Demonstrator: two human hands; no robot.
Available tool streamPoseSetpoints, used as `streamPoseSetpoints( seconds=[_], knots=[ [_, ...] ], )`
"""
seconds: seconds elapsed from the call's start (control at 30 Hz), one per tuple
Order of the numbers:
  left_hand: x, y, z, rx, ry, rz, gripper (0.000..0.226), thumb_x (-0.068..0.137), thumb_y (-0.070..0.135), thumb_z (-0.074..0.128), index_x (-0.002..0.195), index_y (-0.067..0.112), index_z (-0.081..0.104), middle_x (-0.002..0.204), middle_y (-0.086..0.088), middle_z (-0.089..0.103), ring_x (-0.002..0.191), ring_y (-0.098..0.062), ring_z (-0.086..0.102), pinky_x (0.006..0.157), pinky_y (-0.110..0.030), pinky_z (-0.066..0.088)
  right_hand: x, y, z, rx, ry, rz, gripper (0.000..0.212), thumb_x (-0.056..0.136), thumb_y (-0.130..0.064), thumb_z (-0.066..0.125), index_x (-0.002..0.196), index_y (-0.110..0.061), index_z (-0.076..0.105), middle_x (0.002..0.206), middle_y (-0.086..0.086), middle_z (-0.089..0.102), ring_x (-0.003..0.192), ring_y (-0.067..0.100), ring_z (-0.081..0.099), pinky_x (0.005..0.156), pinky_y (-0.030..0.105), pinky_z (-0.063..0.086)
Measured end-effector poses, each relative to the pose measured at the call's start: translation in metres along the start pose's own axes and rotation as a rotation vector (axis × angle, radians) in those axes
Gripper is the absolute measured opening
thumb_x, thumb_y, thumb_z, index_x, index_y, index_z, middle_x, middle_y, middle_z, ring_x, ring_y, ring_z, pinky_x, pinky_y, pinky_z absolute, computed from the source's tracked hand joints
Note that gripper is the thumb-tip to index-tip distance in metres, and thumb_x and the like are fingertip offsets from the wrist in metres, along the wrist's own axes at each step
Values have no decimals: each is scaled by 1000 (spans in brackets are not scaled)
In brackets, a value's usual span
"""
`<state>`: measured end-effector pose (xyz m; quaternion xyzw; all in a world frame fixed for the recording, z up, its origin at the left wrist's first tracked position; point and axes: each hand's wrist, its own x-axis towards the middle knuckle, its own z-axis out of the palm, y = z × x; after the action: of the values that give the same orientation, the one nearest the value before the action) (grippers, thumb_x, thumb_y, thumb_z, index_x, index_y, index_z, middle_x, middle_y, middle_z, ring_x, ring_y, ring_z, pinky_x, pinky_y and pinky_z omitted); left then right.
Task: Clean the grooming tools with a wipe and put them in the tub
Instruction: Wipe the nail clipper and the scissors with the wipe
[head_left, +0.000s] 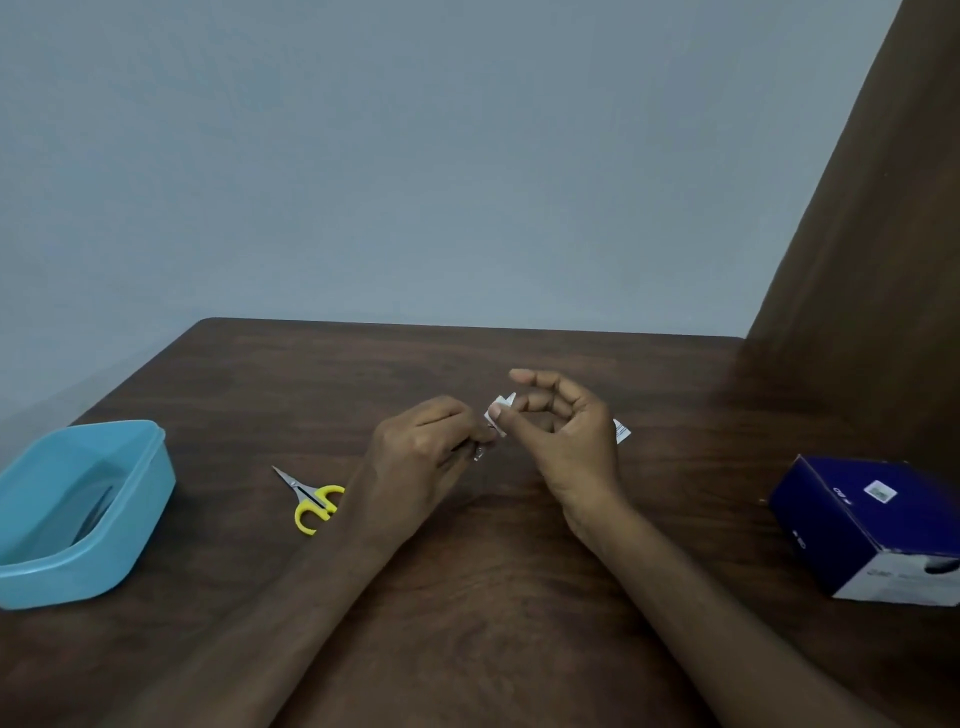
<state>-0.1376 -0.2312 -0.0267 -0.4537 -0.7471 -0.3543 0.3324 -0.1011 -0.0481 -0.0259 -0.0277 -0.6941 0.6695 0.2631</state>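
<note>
Your counter is dark wood grain, set against a plain grey-blue wall with a brown panel at its right. The blue tub is your landmark: it sits open at the counter's left edge, with something dark and slim already lying inside, though what it is cannot be made out. Far to the tub's right stands a dark blue box. Just right of the tub lie the yellow-handled scissors, untouched, so I judge they wait their turn. Further right, your left hand curls its fingers round a small metal tool, only its tip showing. Your right hand pinches a white wipe between thumb and forefinger, other fingers loosely curled. A torn packet peeks out behind it. You seem mid-wipe; next, carry the tool left into the tub.
</note>
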Motion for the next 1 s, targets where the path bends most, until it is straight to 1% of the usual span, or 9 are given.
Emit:
streamPoseSetpoints(
  seconds=[0.07,0.17,0.3,0.4,0.53,0.6,0.73,0.83,1.0],
  knots=[
    [0,2,0,-14,-9,6,18,84,-4,87,94,8,78,97,1,73,87,-10,71,76,-27,58,0,3,0,-40,52,-38,33,76,-38,92,103,-37,74,83,0,79,76,31,76,87,49,59],
    [0,3,-2,-23,-8,5,15,86,0,88,93,8,78,97,2,74,87,-9,71,77,-25,57,2,-1,-1,-17,200,-43,17,91,-32,85,90,-21,71,82,0,81,64,13,67,61,38,52],
    [0,0,-1,-55,75,-64,10,88,7,89,93,11,81,94,3,76,86,-6,73,73,-26,59,6,-6,-5,104,284,25,18,98,-28,78,94,-12,70,83,4,81,57,18,50,42,24,37],
    [-1,-2,0,-58,122,-123,8,89,8,88,92,11,81,92,4,76,84,-3,72,75,-22,60,4,-2,-4,21,189,61,6,101,-25,74,102,-19,73,91,-1,83,52,11,51,43,21,40],
    [-3,-1,0,1,113,-92,8,88,6,87,90,9,80,100,2,77,92,-10,73,82,-23,59,-2,-2,-7,-317,77,-11,28,98,-32,77,123,-24,68,92,-24,79,41,15,62,53,29,51],
    [-2,-3,0,14,115,-71,10,88,4,87,87,8,78,101,1,78,94,-14,72,82,-28,59,-5,-4,-8,-420,62,-25,24,96,-39,78,116,-28,70,92,-31,77,40,16,66,59,32,55],
    [-1,-6,3,34,83,-28,12,87,6,88,89,9,77,100,2,79,91,-18,73,77,-36,60,-8,-4,-8,-407,67,3,9,95,-39,79,87,-34,77,88,-26,78,44,13,68,61,32,55],
    [-3,-7,4,45,44,-2,13,86,7,90,92,9,79,103,2,80,92,-18,73,77,-35,60,-9,-4,-5,-310,0,42,9,96,-34,79,89,-29,81,85,-15,79,48,12,67,59,35,54],
    [-3,-9,2,27,30,14,16,85,2,90,93,9,78,105,0,80,93,-17,74,79,-32,60,-10,-6,2,-181,-27,103,12,100,-27,72,93,-23,81,87,-3,81,51,15,64,53,24,42]
  ],
)
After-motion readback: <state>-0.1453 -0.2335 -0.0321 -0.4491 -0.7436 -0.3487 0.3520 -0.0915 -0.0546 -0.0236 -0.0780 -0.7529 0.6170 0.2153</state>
